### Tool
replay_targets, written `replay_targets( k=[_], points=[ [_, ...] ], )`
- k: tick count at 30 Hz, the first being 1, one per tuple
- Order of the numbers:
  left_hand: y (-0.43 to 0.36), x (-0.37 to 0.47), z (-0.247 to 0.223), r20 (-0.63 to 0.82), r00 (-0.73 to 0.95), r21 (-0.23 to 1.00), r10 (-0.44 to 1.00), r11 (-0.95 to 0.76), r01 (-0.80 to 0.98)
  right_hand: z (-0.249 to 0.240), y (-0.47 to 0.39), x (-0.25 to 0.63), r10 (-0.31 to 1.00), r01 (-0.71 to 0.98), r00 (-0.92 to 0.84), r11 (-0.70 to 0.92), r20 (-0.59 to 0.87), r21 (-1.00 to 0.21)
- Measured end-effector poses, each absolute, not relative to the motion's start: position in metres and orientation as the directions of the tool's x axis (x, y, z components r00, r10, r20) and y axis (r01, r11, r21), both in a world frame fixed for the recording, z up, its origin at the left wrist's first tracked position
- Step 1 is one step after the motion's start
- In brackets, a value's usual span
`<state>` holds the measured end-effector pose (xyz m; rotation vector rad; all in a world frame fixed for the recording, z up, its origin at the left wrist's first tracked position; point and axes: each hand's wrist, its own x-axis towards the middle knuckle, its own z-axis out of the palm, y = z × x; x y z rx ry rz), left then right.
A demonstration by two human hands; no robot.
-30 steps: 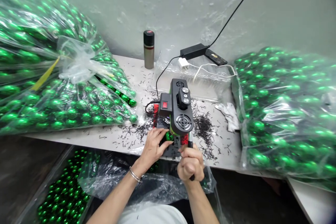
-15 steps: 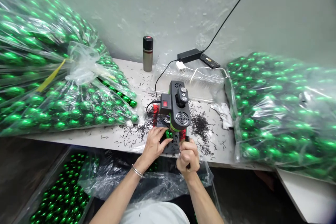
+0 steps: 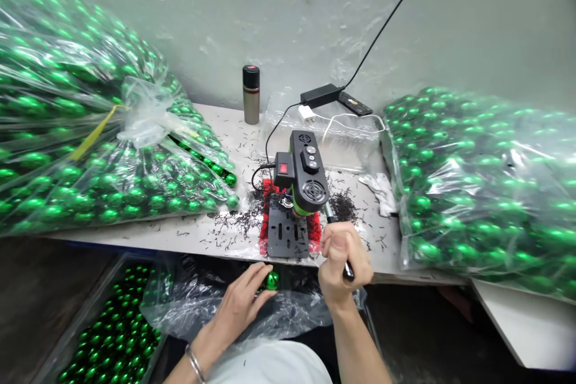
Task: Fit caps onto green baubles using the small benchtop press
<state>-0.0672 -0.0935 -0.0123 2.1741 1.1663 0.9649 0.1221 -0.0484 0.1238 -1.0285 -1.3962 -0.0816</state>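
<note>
Between the thumb and fingers of my left hand (image 3: 243, 297) is a shiny green ball ornament (image 3: 272, 280), held just in front of the table edge above clear plastic. My right hand (image 3: 344, 258) is wrapped round the black-gripped lever (image 3: 329, 214) at the side of a small black bench press (image 3: 309, 168). Below the press head, its slotted black base plate (image 3: 288, 234) is uncovered, lying on a red mat (image 3: 315, 231). A red switch (image 3: 283, 168) sits on the box at the press's left.
Big clear bags of green balls stand left (image 3: 135, 186) and right (image 3: 454, 186); a bin of balls (image 3: 108, 330) is below left. Black shavings (image 3: 342, 207) litter the table. Behind are a tumbler (image 3: 251, 96), power adapter (image 3: 320, 95), clear tray (image 3: 346, 150) and white glove (image 3: 380, 192).
My left hand has drawn the green ball off the press base, toward me and below the table edge. My right hand has moved right with the lever, and its grip end points more outward.
</note>
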Motion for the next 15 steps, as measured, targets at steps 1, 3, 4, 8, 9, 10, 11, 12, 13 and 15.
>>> replay_targets(
  k=[1,3,4,8,9,10,11,12,13,15],
  points=[
    [-0.100,-0.069,-0.018,0.345,0.393,0.664,0.852,-0.518,0.540,0.122,-0.049,0.122,0.507,0.598,0.246,0.591,0.826,-0.541],
    [-0.106,-0.071,-0.021,0.353,0.389,0.617,0.851,-0.524,0.587,0.121,-0.049,0.122,0.505,0.596,0.247,0.594,0.827,-0.541],
    [-0.104,-0.071,-0.018,0.359,0.391,0.607,0.847,-0.530,0.592,0.120,-0.049,0.122,0.505,0.597,0.248,0.593,0.827,-0.541],
    [-0.063,-0.075,0.023,0.451,0.335,0.589,0.827,-0.558,0.584,0.118,-0.049,0.124,0.505,0.586,0.243,0.604,0.829,-0.540],
    [-0.045,-0.078,0.036,0.499,0.285,0.555,0.818,-0.555,0.620,0.118,-0.049,0.125,0.505,0.583,0.241,0.607,0.829,-0.540],
    [-0.025,-0.082,0.049,0.535,0.242,0.511,0.810,-0.538,0.670,0.117,-0.049,0.125,0.504,0.580,0.239,0.611,0.830,-0.538],
    [-0.003,-0.086,0.061,0.557,0.198,0.469,0.807,-0.502,0.727,0.117,-0.049,0.125,0.503,0.577,0.237,0.615,0.831,-0.537],
    [0.018,-0.091,0.070,0.558,0.175,0.421,0.811,-0.459,0.782,0.117,-0.049,0.126,0.502,0.574,0.234,0.620,0.833,-0.535],
    [0.039,-0.095,0.078,0.533,0.169,0.372,0.829,-0.409,0.833,0.117,-0.049,0.126,0.504,0.571,0.227,0.624,0.833,-0.533],
    [0.073,-0.100,0.086,0.396,0.194,0.260,0.898,-0.312,0.914,0.118,-0.048,0.126,0.504,0.572,0.212,0.631,0.837,-0.524]
  ],
)
